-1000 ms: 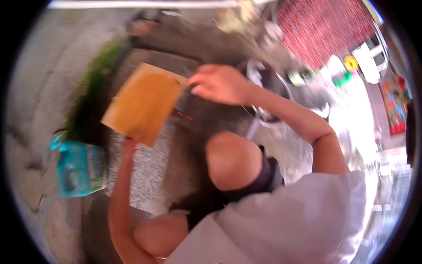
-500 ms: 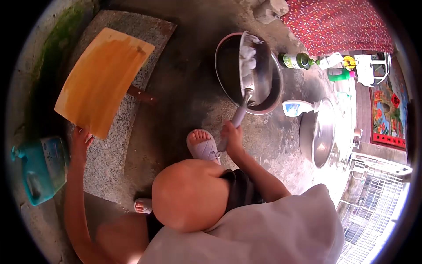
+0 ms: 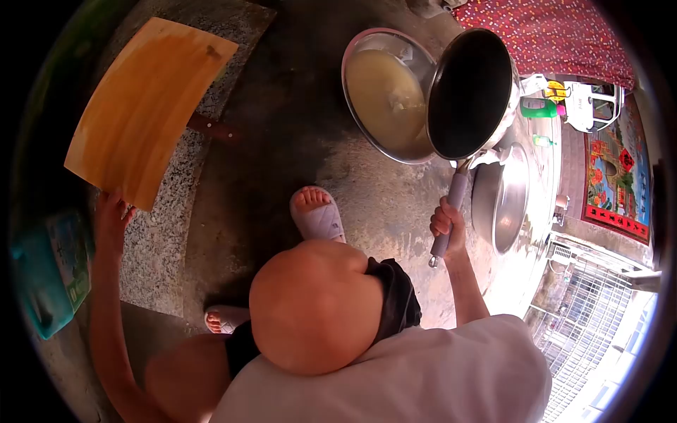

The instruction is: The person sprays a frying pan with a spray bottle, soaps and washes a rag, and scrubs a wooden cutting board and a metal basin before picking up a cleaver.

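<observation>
While my right hand (image 3: 449,227) is wrapped around the handle (image 3: 458,189) of the black pan (image 3: 471,95), I hold it up by the big bowl (image 3: 386,40) of cloudy water (image 3: 381,92). My left hand (image 3: 113,211) touches the wooden board (image 3: 144,106) at its edge, but I can't tell if it grips.

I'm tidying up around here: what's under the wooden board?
Under the wooden board a speckled stone slab shows past its edges, and a dark riveted handle juts out. The board covers whatever the handle belongs to.
</observation>
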